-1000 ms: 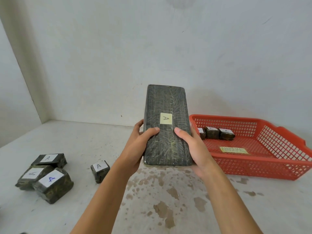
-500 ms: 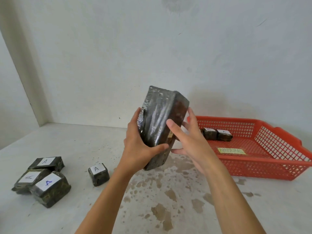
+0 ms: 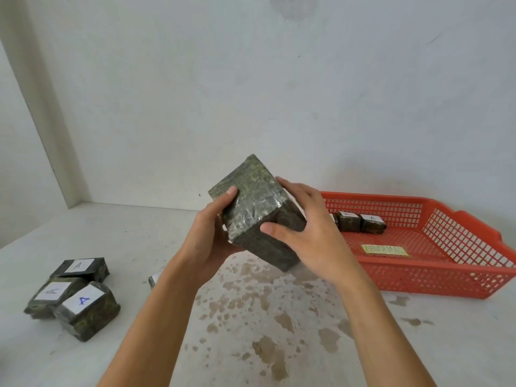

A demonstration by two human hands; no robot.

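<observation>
Both hands, left hand (image 3: pixel 208 241) and right hand (image 3: pixel 312 238), grip the wrapped block (image 3: pixel 255 210), now tilted end-up, label turned away; inspection under way, orange basket (image 3: pixel 446 277) nearby.

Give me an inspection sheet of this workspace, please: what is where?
Surface: pale table, brown stains near the middle.
Job's things: large wrapped block, tilted, held above the table.
Clutter: three labelled packets at left; red basket at right holding small packets and a yellow label.
Hands: left hand and right hand both grip the block.
Cables: nothing seen.
Surroundings: white wall.
</observation>
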